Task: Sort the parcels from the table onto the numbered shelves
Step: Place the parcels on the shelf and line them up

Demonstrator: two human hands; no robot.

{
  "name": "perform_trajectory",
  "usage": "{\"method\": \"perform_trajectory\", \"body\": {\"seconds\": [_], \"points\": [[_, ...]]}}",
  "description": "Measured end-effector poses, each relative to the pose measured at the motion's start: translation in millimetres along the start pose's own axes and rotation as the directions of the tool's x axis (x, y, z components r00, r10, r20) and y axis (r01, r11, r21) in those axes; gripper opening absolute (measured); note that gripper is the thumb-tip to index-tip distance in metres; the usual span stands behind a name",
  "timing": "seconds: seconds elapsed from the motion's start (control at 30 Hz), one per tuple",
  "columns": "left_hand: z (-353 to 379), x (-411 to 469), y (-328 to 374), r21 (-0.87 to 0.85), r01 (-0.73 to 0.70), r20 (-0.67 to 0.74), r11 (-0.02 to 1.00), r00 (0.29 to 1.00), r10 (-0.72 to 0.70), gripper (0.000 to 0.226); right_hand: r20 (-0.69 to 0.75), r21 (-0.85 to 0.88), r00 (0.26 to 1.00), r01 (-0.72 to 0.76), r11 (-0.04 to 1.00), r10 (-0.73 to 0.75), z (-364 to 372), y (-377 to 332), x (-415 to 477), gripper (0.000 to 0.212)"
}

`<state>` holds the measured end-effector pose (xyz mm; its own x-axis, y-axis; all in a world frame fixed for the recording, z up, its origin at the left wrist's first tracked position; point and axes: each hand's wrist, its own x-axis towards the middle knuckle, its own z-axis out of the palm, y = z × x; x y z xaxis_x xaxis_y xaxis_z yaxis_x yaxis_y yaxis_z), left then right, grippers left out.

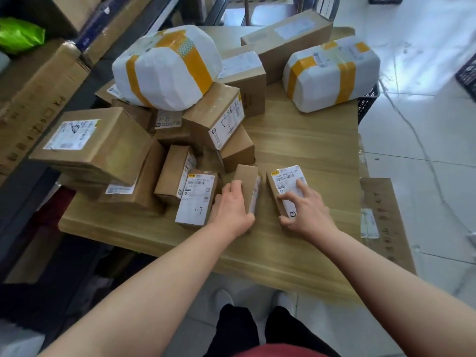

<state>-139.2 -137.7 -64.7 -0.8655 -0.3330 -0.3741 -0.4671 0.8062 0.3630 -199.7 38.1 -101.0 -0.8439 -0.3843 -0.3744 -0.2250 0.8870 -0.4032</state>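
Six o'clock on the bench (296, 140): left hand (231, 207) grips an on-edge box (248, 186), right hand (306, 212) clasps a label-up box (286, 184), probably to read it.

Table (304, 140): pale wood.
Brown box heap (103, 143): table's left half (labels mostly up).
White parcel (332, 73): table's far right.
Edge-standing box (247, 181), labelled box (286, 180): table's front.

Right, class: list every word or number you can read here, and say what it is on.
"1-7": handwritten on the label of the small box left of the left hand.
Other printed labels, including the upright box in that hand and the flat box under the right hand: too blurred to read.
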Motion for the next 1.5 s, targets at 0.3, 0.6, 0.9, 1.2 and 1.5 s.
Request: {"method": "perform_trajectory", "body": {"seconds": [0.3, 0.6, 0.9, 1.2, 1.5], "points": [[16.9, -21.5, -1.2, -0.375, 0.222, 0.173, 0.9, 0.971, -0.167, 0.06, 0.001, 0.013, 1.0, 0.022, 1.0, -0.022, 2.9, 34.0, -39.6, 0.052], [32.2, -21.8, 11.2, -0.221, 0.182, 0.045, 0.958, 0.983, -0.176, 0.093, -0.03, 0.185, 0.999, -0.018, 0.983, 0.024, 6.0, 46.7, -48.7, 0.073], [52.0, -28.3, 32.4, 0.028, 0.168, 0.053, 0.985, 0.984, -0.169, 0.118, -0.063, 0.212, 0.995, -0.068, 0.975, 0.083, 13.8, 46.4, -57.6, 0.085], [65.0, -48.6, 19.5, -0.051, 0.268, -0.021, 0.962, 0.963, -0.269, 0.115, -0.087, 0.234, 0.995, -0.029, 0.972, 0.05, 18.0, 55.1, -58.8, 0.08], [39.0, -113.6, -27.9, -0.456, 0.138, -0.317, 0.879, 0.898, -0.305, 0.108, -0.208, 0.314, 0.971, 0.181, 0.932, -0.119, 2.6, 12.1, -80.5, 0.082]]}}
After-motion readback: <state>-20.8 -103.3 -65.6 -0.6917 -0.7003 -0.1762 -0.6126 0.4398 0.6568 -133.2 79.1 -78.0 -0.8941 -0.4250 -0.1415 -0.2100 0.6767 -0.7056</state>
